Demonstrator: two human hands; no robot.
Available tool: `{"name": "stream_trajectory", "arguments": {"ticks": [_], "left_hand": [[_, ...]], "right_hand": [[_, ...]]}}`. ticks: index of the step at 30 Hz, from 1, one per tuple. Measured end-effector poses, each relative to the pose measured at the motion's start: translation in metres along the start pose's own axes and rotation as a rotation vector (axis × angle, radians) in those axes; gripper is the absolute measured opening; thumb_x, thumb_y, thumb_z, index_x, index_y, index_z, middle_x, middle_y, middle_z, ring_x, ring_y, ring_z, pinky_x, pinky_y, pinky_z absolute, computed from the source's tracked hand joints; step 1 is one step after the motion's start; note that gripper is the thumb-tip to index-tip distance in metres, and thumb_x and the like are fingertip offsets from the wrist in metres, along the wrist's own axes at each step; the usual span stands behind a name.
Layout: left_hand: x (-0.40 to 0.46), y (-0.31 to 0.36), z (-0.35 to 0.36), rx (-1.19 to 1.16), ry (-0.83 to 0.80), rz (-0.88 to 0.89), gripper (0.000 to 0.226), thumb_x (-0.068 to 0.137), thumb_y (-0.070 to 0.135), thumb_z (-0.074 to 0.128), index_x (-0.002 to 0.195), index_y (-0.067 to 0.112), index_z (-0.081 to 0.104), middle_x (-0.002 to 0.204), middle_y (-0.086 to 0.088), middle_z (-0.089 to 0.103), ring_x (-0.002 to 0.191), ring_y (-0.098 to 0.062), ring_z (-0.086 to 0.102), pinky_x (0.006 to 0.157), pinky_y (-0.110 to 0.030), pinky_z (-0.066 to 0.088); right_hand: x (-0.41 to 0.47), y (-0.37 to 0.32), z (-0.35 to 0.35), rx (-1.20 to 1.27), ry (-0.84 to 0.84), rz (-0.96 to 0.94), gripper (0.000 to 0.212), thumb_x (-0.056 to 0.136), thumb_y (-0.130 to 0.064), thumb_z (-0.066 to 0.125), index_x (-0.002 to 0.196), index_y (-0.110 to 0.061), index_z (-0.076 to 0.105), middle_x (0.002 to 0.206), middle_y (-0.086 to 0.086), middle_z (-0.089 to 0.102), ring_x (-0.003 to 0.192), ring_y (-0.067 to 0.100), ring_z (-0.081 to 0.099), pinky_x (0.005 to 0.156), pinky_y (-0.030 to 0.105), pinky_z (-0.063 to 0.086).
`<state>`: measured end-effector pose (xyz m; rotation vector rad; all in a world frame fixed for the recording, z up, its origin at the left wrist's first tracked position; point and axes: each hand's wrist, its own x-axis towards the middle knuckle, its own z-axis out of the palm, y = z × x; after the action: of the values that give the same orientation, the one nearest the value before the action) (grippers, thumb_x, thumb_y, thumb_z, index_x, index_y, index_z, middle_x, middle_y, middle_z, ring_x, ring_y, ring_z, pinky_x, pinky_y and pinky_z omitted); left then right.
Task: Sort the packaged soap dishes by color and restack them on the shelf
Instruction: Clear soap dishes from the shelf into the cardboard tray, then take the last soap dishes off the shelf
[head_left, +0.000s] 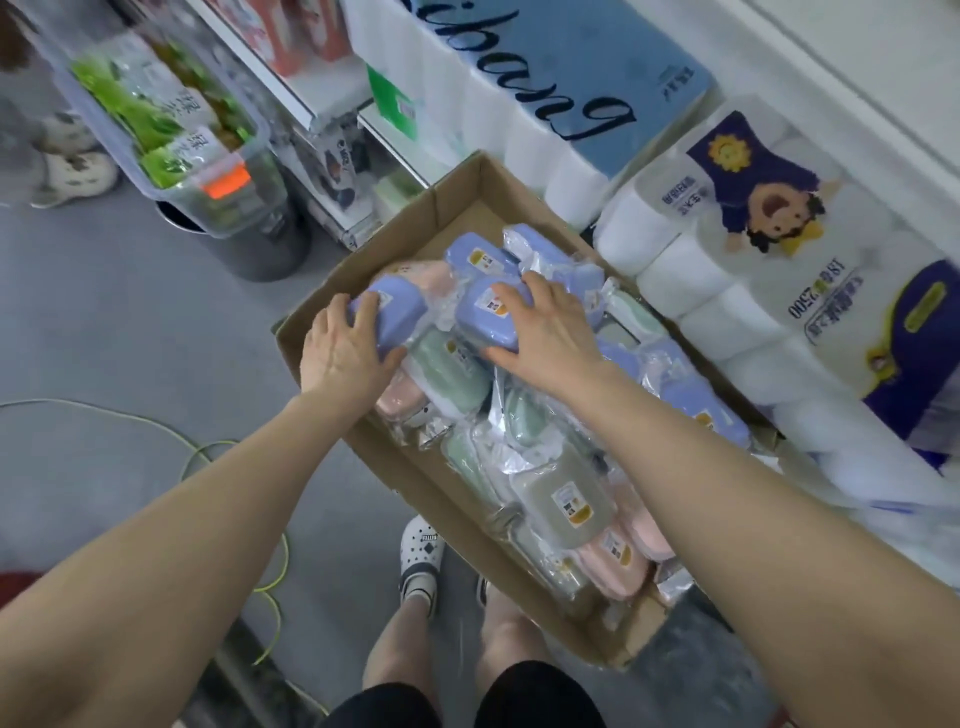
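Observation:
An open cardboard box (415, 218) on the floor holds several wrapped soap dishes in blue, green, pink and beige. My left hand (345, 353) grips a blue soap dish (400, 312) at the box's far left side, fingers curled over its end. My right hand (545, 332) grips a second blue soap dish (485, 317) just right of the first. A green dish (449, 366) lies between and below them. A beige dish (569, 504) and pink dishes (613, 566) lie near the box's front end. More blue dishes (696, 400) line the right side.
Large packs of toilet paper (753, 270) stand to the right of the box. A shelf unit (332, 104) with goods rises beyond it. A clear bin of green packets (171, 130) sits on a dark pail at the left. A yellow-green cable (208, 452) runs over the grey floor. My feet (421, 556) are beside the box.

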<state>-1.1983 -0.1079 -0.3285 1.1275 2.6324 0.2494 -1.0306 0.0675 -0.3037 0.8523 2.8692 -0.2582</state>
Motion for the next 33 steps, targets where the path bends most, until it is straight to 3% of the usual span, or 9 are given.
{"name": "stream_trajectory", "arguments": {"ticks": [4, 7, 13, 19, 25, 29, 33], "left_hand": [[-0.005, 0.009, -0.016, 0.029, 0.003, 0.112, 0.06, 0.086, 0.041, 0.063, 0.136, 0.016, 0.041, 0.137, -0.016, 0.04, 0.121, -0.039, 0.043, 0.101, -0.047, 0.037], [-0.008, 0.024, -0.036, 0.02, 0.002, 0.208, 0.059, 0.089, 0.042, 0.06, 0.139, 0.016, 0.042, 0.14, -0.015, 0.043, 0.126, -0.037, 0.043, 0.107, -0.045, 0.035], [-0.012, 0.083, -0.073, 0.003, 0.056, 0.519, 0.049, 0.089, 0.034, 0.063, 0.131, 0.011, 0.054, 0.129, -0.016, 0.055, 0.116, -0.038, 0.052, 0.101, -0.046, 0.04], [-0.052, 0.185, -0.111, 0.023, 0.114, 0.901, 0.042, 0.089, 0.031, 0.064, 0.125, 0.01, 0.06, 0.119, -0.014, 0.062, 0.105, -0.038, 0.057, 0.085, -0.045, 0.049], [-0.113, 0.299, -0.133, 0.04, 0.22, 1.253, 0.042, 0.086, 0.032, 0.068, 0.122, 0.01, 0.062, 0.12, -0.012, 0.063, 0.106, -0.035, 0.059, 0.086, -0.043, 0.049], [-0.162, 0.375, -0.136, 0.032, 0.29, 1.397, 0.041, 0.083, 0.031, 0.069, 0.119, 0.013, 0.065, 0.116, -0.008, 0.065, 0.102, -0.032, 0.061, 0.08, -0.04, 0.05], [-0.216, 0.465, -0.126, -0.011, 0.31, 1.535, 0.041, 0.085, 0.033, 0.065, 0.121, 0.013, 0.064, 0.118, -0.009, 0.063, 0.105, -0.034, 0.059, 0.088, -0.042, 0.049]], "right_hand": [[-0.02, 0.008, -0.018, 0.042, 0.014, 0.046, 0.069, 0.089, -0.061, 0.046, 0.144, -0.021, 0.039, 0.146, 0.015, 0.038, 0.129, 0.036, 0.042, 0.106, 0.048, 0.036], [-0.049, 0.02, -0.038, 0.057, 0.075, 0.064, 0.071, 0.087, -0.063, 0.033, 0.14, -0.016, 0.047, 0.139, 0.016, 0.048, 0.121, 0.038, 0.05, 0.101, 0.047, 0.041], [-0.137, 0.053, -0.084, -0.036, 0.246, 0.157, 0.06, 0.091, -0.051, 0.039, 0.137, -0.013, 0.05, 0.13, 0.015, 0.053, 0.114, 0.037, 0.054, 0.096, 0.046, 0.043], [-0.248, 0.088, -0.123, -0.198, 0.375, 0.279, 0.057, 0.095, -0.048, 0.041, 0.135, -0.009, 0.053, 0.132, 0.02, 0.055, 0.114, 0.04, 0.055, 0.094, 0.049, 0.045], [-0.368, 0.129, -0.159, -0.309, 0.462, 0.502, 0.056, 0.094, -0.048, 0.04, 0.135, -0.012, 0.052, 0.131, 0.017, 0.056, 0.114, 0.037, 0.055, 0.094, 0.045, 0.043], [-0.449, 0.164, -0.169, -0.359, 0.528, 0.627, 0.057, 0.094, -0.047, 0.04, 0.136, -0.01, 0.052, 0.133, 0.019, 0.055, 0.119, 0.039, 0.054, 0.098, 0.049, 0.042], [-0.535, 0.207, -0.176, -0.396, 0.571, 0.727, 0.057, 0.094, -0.047, 0.042, 0.134, -0.009, 0.055, 0.13, 0.019, 0.057, 0.116, 0.039, 0.056, 0.097, 0.049, 0.043]]}}
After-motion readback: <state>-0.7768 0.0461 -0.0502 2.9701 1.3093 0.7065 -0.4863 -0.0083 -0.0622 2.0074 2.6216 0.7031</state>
